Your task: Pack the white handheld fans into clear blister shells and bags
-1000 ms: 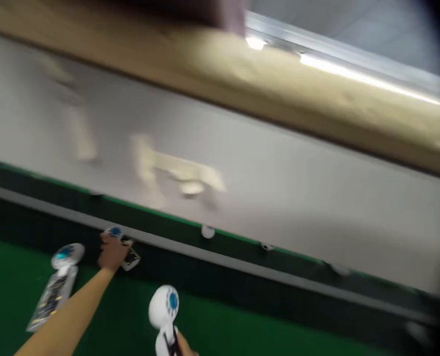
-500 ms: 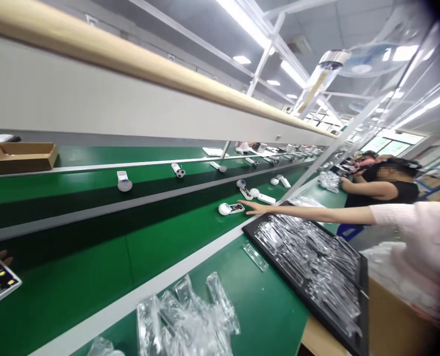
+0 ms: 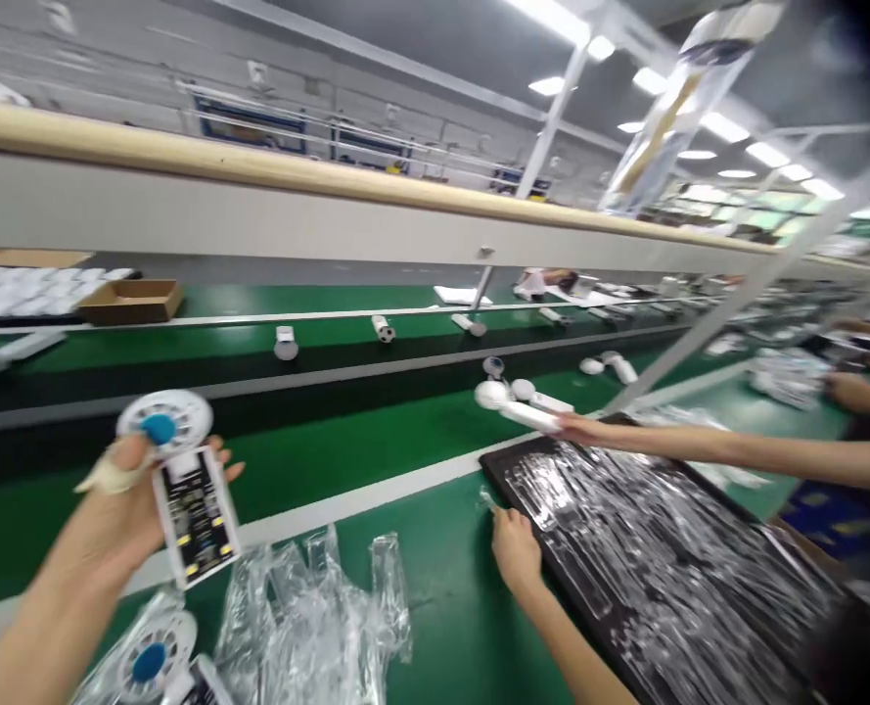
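Note:
My left hand [image 3: 108, 524] is closed on a small hand-held fan [image 3: 185, 470] with a round white head, a blue centre and a bare black circuit board as its body, raised over the green belt. My right hand [image 3: 515, 550] rests at the near left corner of a black tray [image 3: 494, 466] full of clear plastic pieces; its fingers are curled at the rim, and what they pinch is hidden. A second fan of the same kind [image 3: 148, 658] lies at the bottom left beside a heap of clear plastic bags [image 3: 317, 612].
A co-worker's arm [image 3: 706, 448] reaches in from the right and holds a white fan [image 3: 523, 409] over the green conveyor [image 3: 376, 436]. More white fans ride the far belt [image 3: 286, 343]. A cardboard box [image 3: 130, 302] stands at the back left. Other people work at the far right.
The view swung from the shelf down to the bench. My left hand lifted the fan into view. My right hand reached the tray corner. The co-worker picked up a white fan.

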Motion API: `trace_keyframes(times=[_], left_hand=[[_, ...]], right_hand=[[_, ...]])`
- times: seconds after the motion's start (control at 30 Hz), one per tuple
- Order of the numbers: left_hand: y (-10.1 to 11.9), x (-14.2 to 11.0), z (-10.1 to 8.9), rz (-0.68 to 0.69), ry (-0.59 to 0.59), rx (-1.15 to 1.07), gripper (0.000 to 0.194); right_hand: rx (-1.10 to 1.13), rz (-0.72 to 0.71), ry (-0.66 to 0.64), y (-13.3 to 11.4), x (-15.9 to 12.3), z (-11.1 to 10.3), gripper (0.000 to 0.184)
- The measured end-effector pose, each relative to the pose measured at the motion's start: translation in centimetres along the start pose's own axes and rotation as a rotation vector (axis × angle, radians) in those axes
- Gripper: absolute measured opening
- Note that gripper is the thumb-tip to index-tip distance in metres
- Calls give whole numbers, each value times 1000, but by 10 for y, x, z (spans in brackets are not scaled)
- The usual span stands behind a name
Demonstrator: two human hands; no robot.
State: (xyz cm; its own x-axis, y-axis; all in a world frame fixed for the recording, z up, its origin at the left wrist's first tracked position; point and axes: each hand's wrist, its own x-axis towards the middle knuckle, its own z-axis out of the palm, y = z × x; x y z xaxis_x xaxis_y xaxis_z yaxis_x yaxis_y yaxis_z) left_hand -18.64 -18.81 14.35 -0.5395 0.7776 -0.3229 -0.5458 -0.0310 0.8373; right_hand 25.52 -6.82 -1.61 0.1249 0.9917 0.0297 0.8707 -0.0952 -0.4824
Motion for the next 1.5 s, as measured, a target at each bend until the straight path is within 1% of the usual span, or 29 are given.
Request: trace_keyframes(times=[0.03,0.07,0.13,0.17,0.23,0.27,0.3,0.33,0.4,0.47,0.57,0.63,0.67,0.77,0.83,0.9,0.97,1.0,1.07,1.13,1.17,1.23,1.3,1.33,1.37,1.43,1.47,1.5], left_hand=[[-7,-10,16,-1,-47,-43,47],[-16,-17,29,-9,-62,-60,46],[-40,-25,50,-44,-59,-76,43],[-54,-27,58,-69,-46,-81,42],[-81,-30,68,-122,-33,-99,42],[-93,-32,72,-140,-34,-113,43],[-103,-35,77,-152,-37,-131,46],[-110,-39,81,-160,-44,-151,50],[-119,-48,91,-155,-64,-190,58],[-121,-58,99,-139,-76,-205,62],[-119,-68,106,-91,-57,-208,59],[-118,-72,105,-63,-51,-222,56],[-119,-73,104,-60,-53,-229,56],[-121,-77,100,-65,-62,-242,54],[-121,-79,98,-29,-54,-262,53],[-117,-80,98,6,-62,-280,53],[-110,-82,98,-6,-68,-293,53],[-107,-82,96,-31,-65,-298,53],[-101,-84,90,-87,-58,-310,54],[-98,-87,80,-120,-106,-298,54],[-98,-89,74,-139,-157,-267,54],[-99,-92,62,-214,-290,-149,53],[-101,-93,53,-287,-357,15,53],[-103,-93,52,-300,-357,90,54],[-106,-94,52,-291,-341,145,55],[-113,-96,58,-219,-284,203,55],[-118,-99,63,-185,-263,211,54],[-123,-103,68,-155,-243,216,52]], right_hand=[[45,-13,-47,0,2,-3,30],[95,-30,-96,-3,3,-6,33],[195,-84,-186,-24,-6,-12,41],[252,-122,-218,-40,-16,-15,45],[360,-214,-269,-79,-43,-21,50],[466,-234,-299,-100,-59,-24,50],[512,-259,-357,-120,-75,-26,51],[506,-302,-385,-138,-88,-28,54],[467,-414,-373,-164,-108,-30,53],[407,-495,-307,-178,-118,-27,49],[352,-554,-151,-181,-123,-17,49],[341,-584,-55,-179,-125,-10,49],[336,-599,-28,-178,-126,-7,49],[289,-610,-25,-177,-131,0,49],[255,-599,-25,-179,-134,2,49],[234,-593,4,-182,-137,5,48],[236,-608,31,-183,-141,7,49],[247,-616,12,-183,-143,7,50],[278,-624,-96,-182,-147,3,54],[291,-631,-201,-179,-151,-7,55],[285,-644,-213,-178,-154,-13,54],[255,-690,-164,-177,-159,-26,53],[249,-703,-132,-177,-163,-34,50],[286,-660,-127,-177,-164,-35,48],[355,-569,-123,-176,-164,-33,46],[548,-287,-95,-173,-158,-27,40],[640,-140,-65,-171,-153,-22,43],[712,-25,-34,-168,-148,-18,48]])
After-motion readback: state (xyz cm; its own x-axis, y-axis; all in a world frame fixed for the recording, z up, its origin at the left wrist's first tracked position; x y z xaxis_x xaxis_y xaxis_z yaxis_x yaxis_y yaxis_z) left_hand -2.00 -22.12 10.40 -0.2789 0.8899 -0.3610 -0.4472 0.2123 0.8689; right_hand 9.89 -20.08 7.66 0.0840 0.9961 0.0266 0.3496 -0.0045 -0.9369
